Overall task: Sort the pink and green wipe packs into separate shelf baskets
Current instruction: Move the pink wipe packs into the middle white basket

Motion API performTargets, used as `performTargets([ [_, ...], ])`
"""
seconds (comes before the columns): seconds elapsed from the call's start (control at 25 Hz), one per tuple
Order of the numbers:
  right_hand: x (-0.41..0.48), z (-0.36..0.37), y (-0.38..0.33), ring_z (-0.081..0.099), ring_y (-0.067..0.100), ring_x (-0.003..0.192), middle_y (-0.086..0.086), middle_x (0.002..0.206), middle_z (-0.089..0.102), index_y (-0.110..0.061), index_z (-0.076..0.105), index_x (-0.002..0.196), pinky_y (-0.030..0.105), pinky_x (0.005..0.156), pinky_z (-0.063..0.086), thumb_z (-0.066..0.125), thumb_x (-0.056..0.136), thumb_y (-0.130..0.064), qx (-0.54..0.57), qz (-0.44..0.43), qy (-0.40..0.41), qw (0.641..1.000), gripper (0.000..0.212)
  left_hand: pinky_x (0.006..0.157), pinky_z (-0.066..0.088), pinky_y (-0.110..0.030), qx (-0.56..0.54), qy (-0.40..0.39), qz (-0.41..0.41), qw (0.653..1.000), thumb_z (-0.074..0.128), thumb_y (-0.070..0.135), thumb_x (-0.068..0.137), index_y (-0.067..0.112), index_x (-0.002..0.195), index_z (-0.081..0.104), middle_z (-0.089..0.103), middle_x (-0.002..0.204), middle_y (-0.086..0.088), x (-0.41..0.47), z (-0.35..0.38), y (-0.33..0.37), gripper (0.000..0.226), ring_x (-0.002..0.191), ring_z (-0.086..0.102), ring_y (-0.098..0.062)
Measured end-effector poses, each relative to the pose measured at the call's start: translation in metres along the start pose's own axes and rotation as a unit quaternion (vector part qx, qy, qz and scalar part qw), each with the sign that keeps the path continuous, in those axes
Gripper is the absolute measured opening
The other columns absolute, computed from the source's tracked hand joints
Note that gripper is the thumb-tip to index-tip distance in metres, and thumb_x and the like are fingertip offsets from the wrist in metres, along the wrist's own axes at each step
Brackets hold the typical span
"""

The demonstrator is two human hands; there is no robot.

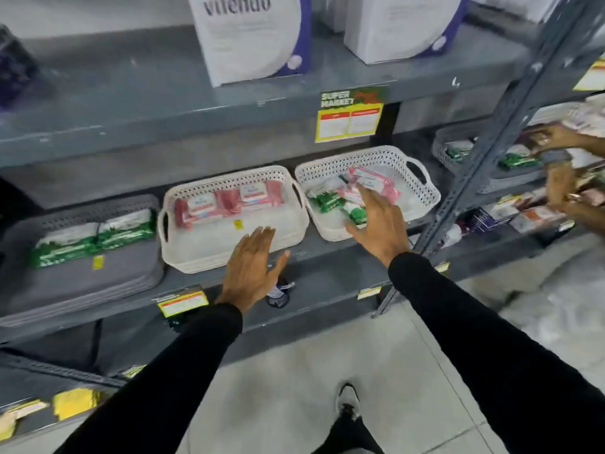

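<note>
Both hands spread empty, right hand (pixel 376 224) over the mixed basket (pixel 425 198) should pinch one pack cleanly; left hand (pixel 252 260) waits nearby.

Perforated white plastic baskets (pixel 370 158), glossy wipe packs (pixel 229 201), matt grey metal shelf (pixel 196 103)

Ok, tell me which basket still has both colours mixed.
The right white basket, under the right hand: pink and green packs together. The middle white basket holds only pink, the grey basket only green.
</note>
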State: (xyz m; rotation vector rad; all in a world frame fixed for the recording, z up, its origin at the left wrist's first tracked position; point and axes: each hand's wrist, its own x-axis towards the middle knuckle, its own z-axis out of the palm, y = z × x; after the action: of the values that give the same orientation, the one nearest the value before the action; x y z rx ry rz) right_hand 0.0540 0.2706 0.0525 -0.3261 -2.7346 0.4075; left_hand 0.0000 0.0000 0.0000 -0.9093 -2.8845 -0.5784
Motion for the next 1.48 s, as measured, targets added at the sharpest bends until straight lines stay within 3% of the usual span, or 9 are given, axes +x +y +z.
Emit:
performTargets([
  [0.24,0.091,0.019,0.093,0.053,0.033,0.121,0.013,0.135,0.058,-0.013,0.04,0.146,0.047,0.097,0.049,0.08,0.071,-0.051,-0.002,0.08,-0.087,0.993,0.093,0.12,0.03,-0.047,0.062,0.002,-0.057,0.996,0.03,0.061,0.098,0.002,0.143,0.046,0.052,0.146,-0.021,0.074,0.053,0.014,0.077,0.14,0.045,-0.033],
  [0.4,0.112,0.04,0.111,0.051,0.033,0.12,0.013,0.127,0.058,-0.01,0.051,0.131,0.045,0.096,0.043,0.076,0.069,-0.06,-0.01,0.084,-0.153,0.985,0.084,0.114,0.038,-0.045,0.119,0.023,-0.066,0.99,0.034,0.053,0.101,0.004,0.134,0.057,0.063,0.136,-0.016,0.08,0.069,0.015,0.064,0.132,0.054,-0.03],
  [0.6,0.112,0.048,0.117,0.05,0.031,0.119,0.012,0.124,0.059,-0.015,0.057,0.127,0.042,0.096,0.047,0.083,0.062,-0.053,0.061,0.083,-0.124,0.987,0.08,0.113,0.04,-0.043,0.126,0.031,-0.092,0.987,0.028,0.056,0.103,0.006,0.131,0.06,0.066,0.133,-0.013,0.079,0.07,0.022,0.066,0.13,0.057,-0.028],
  [0.72,0.103,0.045,0.107,0.053,0.028,0.116,0.008,0.122,0.061,-0.018,0.059,0.124,0.039,0.09,0.052,0.087,0.06,-0.047,0.118,0.05,-0.112,0.985,0.075,0.115,0.038,-0.044,0.087,0.039,-0.085,0.992,0.03,0.057,0.103,0.005,0.138,0.054,0.059,0.141,-0.014,0.078,0.066,0.023,0.067,0.138,0.048,-0.027],
  [0.84,0.1,0.046,0.072,0.054,0.025,0.115,0.006,0.124,0.06,-0.022,0.057,0.124,0.038,0.09,0.05,0.085,0.057,-0.047,0.139,0.002,-0.1,0.985,0.077,0.117,0.036,-0.046,0.037,0.075,-0.08,0.993,0.04,0.049,0.102,0.005,0.142,0.049,0.053,0.147,-0.015,0.073,0.056,0.013,0.06,0.144,0.041,-0.027],
  [1.04,0.107,0.069,-0.042,0.055,0.023,0.109,0.001,0.117,0.063,-0.021,0.06,0.121,0.035,0.088,0.047,0.083,0.054,-0.041,0.162,-0.095,-0.073,0.98,0.074,0.12,0.029,-0.046,0.066,0.126,-0.13,0.981,0.042,0.043,0.102,0.005,0.141,0.05,0.053,0.147,-0.016,0.036,0.014,-0.051,0.055,0.143,0.04,-0.03],
  [1.16,0.106,0.104,-0.118,0.053,0.023,0.112,0.003,0.121,0.061,-0.019,0.058,0.123,0.037,0.094,0.047,0.081,0.054,-0.036,0.174,-0.125,-0.089,0.973,0.075,0.117,0.03,-0.047,0.079,0.147,-0.155,0.974,0.038,0.044,0.102,0.007,0.137,0.053,0.056,0.144,-0.014,-0.002,-0.003,-0.099,0.053,0.139,0.045,-0.032],
  [1.32,0.1,0.159,-0.206,0.051,0.029,0.115,0.008,0.123,0.057,-0.014,0.054,0.126,0.041,0.091,0.047,0.083,0.055,-0.029,0.119,-0.155,-0.147,0.97,0.078,0.115,0.035,-0.047,0.078,0.149,-0.109,0.98,0.033,0.043,0.104,0.008,0.134,0.059,0.06,0.14,-0.014,-0.044,0.001,-0.151,0.053,0.136,0.05,-0.034],
  [1.48,0.092,0.198,-0.237,0.048,0.031,0.126,0.009,0.134,0.053,-0.013,0.048,0.134,0.043,0.099,0.045,0.084,0.063,-0.02,0.063,-0.162,-0.182,0.968,0.08,0.116,0.035,-0.048,0.072,0.156,-0.066,0.983,0.041,0.037,0.104,0.008,0.134,0.06,0.059,0.141,-0.014,-0.052,0.014,-0.164,0.045,0.136,0.048,-0.033],
])
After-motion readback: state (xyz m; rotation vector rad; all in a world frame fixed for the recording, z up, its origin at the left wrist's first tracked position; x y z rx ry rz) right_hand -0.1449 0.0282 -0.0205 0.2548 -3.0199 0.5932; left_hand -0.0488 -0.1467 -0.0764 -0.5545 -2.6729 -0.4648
